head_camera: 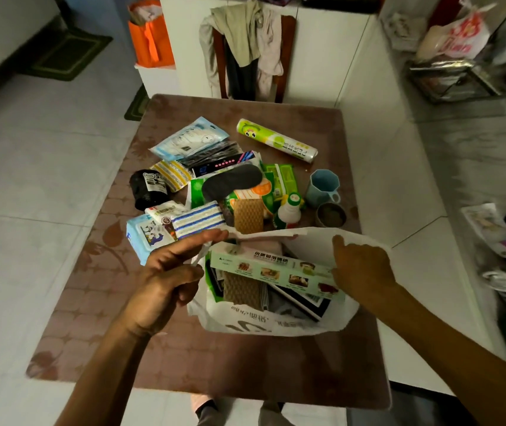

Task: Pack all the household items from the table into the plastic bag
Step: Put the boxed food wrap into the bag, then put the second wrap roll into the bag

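Note:
A white plastic bag [264,324] stands open on the brown table [214,364], near its front. Inside it lie a long green foil box [276,272], a tan sponge pad and dark flat items. My left hand [165,281] pinches the bag's left rim between thumb and fingers. My right hand [362,269] grips the bag's right rim, holding the mouth apart. Behind the bag a pile of household items waits on the table: a blue-striped cloth [198,219], a wipes pack [145,238], a small white bottle [290,212], a blue cup [322,187] and a green wrap roll [276,139].
A black roll [148,189], a mask pack [188,138], green packets [276,182] and a small metal tin [331,214] also lie in the pile. A chair draped with clothes [245,47] stands behind the table. A white counter with clutter runs along the right.

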